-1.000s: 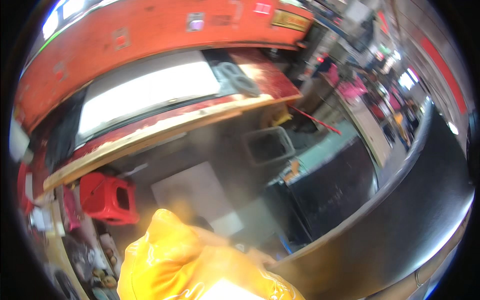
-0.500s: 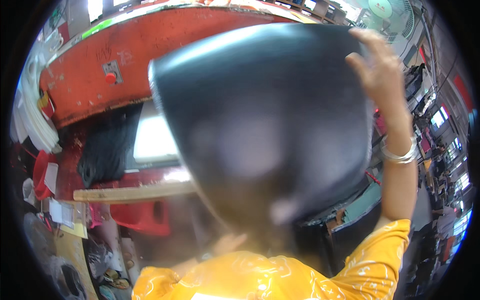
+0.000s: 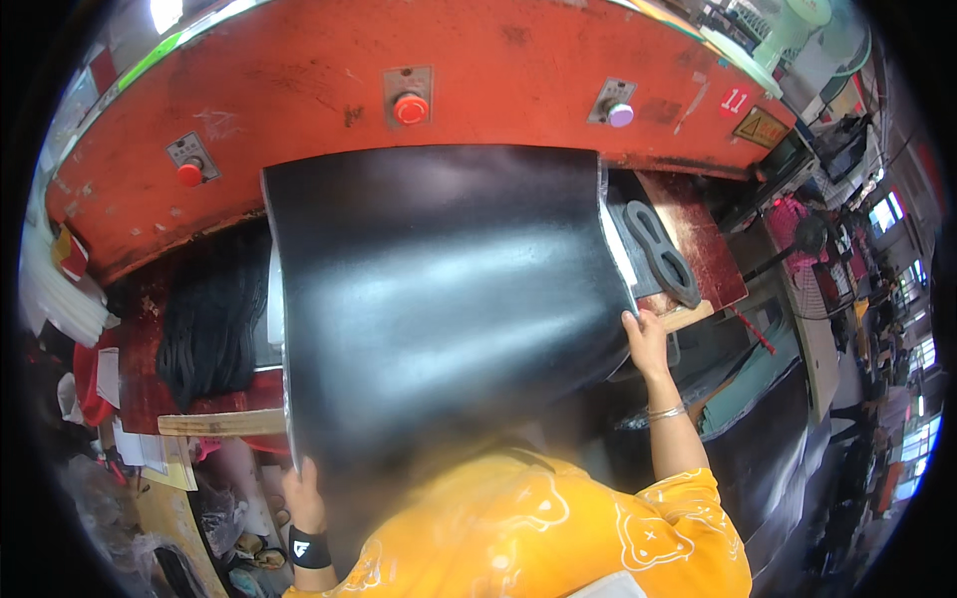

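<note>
A large glossy black sheet (image 3: 449, 289), rubber-like, lies over the red machine table in front of me, its far edge up against the orange machine front. My left hand (image 3: 304, 495), with a black wristband, grips its near left edge. On the right edge, my right hand (image 3: 648, 339) pinches the sheet between thumb and fingers; a bracelet circles that wrist. Beneath the sheet, a white board (image 3: 618, 244) shows at its right side. The sheet's near end curves down toward my body and is partly blurred.
The orange machine front (image 3: 508, 60) carries a red push button (image 3: 410, 109) and other buttons. Black cut pieces (image 3: 211, 319) pile up left of the sheet. Grey looped pieces (image 3: 662, 249) lie on the right. A wooden strip (image 3: 221, 424) runs along the table's near edge.
The raised, tilted black sheet has come down over the table. My right hand has dropped from its top corner to its right edge; my left hand now shows clearly at the left edge.
</note>
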The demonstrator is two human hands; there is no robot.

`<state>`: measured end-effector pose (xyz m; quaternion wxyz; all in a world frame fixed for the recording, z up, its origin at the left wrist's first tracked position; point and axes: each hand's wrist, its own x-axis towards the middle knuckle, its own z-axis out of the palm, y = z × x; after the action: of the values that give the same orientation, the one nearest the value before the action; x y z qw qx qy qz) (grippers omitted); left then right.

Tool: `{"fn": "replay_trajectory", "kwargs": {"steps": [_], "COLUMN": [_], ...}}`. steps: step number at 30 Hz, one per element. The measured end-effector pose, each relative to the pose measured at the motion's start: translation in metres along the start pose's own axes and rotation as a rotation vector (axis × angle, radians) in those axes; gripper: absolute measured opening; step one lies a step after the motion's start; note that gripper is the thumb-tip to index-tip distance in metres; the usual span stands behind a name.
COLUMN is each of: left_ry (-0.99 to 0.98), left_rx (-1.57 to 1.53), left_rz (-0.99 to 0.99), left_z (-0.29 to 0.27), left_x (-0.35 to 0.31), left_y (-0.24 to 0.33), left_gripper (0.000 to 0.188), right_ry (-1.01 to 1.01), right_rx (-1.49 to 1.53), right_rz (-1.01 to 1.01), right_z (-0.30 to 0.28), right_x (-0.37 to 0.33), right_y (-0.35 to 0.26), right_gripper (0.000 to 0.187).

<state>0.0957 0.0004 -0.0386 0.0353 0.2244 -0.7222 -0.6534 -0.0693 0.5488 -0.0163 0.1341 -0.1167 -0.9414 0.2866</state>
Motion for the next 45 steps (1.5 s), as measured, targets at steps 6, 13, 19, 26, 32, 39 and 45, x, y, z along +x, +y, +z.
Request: {"fn": "replay_trajectory", "kwargs": {"steps": [6,13,19,26,32,39,45], "left_ry": [-0.12,-0.383,-0.413,0.148,0.329,0.248,0.198], "left_rx": [-0.175,0.141,0.431,0.487,0.822,0.373,0.535], "left_rz": [-0.344,-0.532,-0.606,0.197,0.545,0.352,0.741], "left_z": [-0.023,-0.02,-0.008,0.053,0.065,0.041,0.08], "left_x": [-0.037,-0.035,-0.053,0.12,0.233,0.096,0.261], "left_y": [-0.028,-0.02,-0.038,0.116,0.116,0.019,0.116], "left_gripper": [0.024,0.038,0.041,0.029,0.053,0.049,0.031], "right_ry": [0.07,0.048,-0.169,0.005,0.081,-0.348,-0.073], "right_rx": [-0.016,0.191,0.188,0.028,0.052,0.129,-0.141], "right_rz": [-0.138,-0.139,-0.054,-0.168,-0.446,-0.129,-0.146], "right_z": [-0.035,-0.047,-0.038,-0.005,-0.017,-0.024,0.006], "right_x": [-0.033,0.031,0.037,0.188,0.21,0.037,0.183], "right_y": [0.012,-0.003,0.025,-0.067,-0.049,0.014,-0.054], "right_gripper": [0.019,0.022,0.024,0.036,0.038,0.028,0.043]}}
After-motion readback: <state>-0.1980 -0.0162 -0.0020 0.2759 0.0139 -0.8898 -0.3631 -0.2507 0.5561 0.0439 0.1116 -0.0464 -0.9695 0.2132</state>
